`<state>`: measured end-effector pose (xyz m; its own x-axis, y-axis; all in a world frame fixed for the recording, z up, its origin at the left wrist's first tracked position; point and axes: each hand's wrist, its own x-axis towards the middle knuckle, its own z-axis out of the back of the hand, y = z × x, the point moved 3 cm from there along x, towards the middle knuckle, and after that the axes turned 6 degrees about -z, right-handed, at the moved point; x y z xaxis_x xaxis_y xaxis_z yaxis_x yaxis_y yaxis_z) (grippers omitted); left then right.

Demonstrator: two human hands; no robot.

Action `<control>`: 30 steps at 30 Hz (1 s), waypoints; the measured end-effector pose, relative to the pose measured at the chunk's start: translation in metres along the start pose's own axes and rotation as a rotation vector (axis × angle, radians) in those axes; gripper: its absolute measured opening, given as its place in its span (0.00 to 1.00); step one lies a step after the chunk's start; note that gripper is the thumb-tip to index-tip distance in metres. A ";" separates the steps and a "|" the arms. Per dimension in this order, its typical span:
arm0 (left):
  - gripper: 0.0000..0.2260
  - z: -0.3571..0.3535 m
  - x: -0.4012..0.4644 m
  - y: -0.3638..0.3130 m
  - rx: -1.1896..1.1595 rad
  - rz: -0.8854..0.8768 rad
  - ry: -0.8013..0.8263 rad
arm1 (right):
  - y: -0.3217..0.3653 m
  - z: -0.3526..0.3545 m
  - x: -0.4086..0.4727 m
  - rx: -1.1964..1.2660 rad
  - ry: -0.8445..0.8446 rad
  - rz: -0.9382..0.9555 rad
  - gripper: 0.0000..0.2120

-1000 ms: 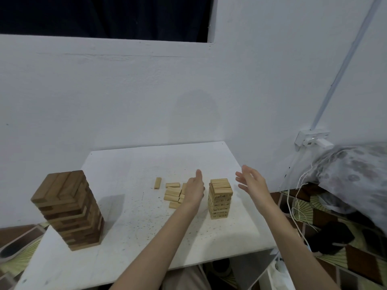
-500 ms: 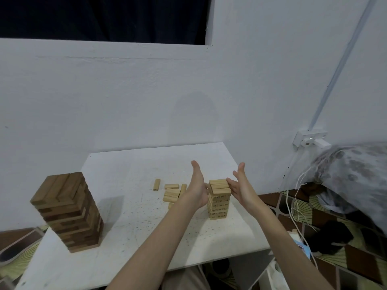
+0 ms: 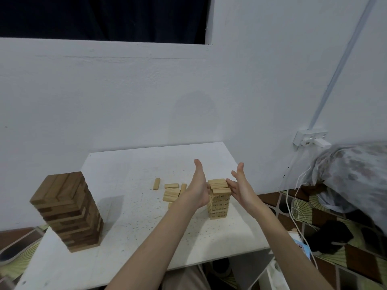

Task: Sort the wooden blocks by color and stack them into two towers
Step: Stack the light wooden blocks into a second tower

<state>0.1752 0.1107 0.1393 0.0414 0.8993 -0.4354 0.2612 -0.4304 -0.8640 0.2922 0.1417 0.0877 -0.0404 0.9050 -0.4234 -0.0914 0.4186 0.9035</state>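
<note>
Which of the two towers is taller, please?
The dark brown tower at the table's left is taller; the light tower, between the left hand and right hand, is shorter.

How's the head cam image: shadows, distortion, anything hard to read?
Head view: dim, soft light; the dark tower throws a shadow to its right on the table; wide-angle bending at the edges; markings on the light tower too small to read.

On the table (image 3: 129,243), the large block tower (image 3: 68,210) stands near the front left corner. The small block tower (image 3: 218,203) stands toward the right edge, between the left hand (image 3: 198,188) on its left side and the right hand (image 3: 240,188) on its right. Loose blocks (image 3: 171,192) lie just left of the left hand, toward the table's middle.
</note>
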 end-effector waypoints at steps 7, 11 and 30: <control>0.34 -0.001 -0.005 0.003 -0.063 0.014 0.042 | 0.000 -0.002 -0.006 -0.023 0.014 0.013 0.47; 0.33 0.000 -0.011 0.002 -0.035 0.039 0.062 | -0.005 0.003 0.001 -0.053 -0.022 0.000 0.52; 0.47 0.028 0.040 -0.004 1.072 -0.344 0.121 | 0.038 0.037 0.012 -0.809 0.127 0.164 0.50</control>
<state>0.1487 0.1458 0.1185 0.2349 0.9595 -0.1553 -0.6821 0.0489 -0.7296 0.3249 0.1711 0.1197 -0.2225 0.9143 -0.3385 -0.7591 0.0554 0.6486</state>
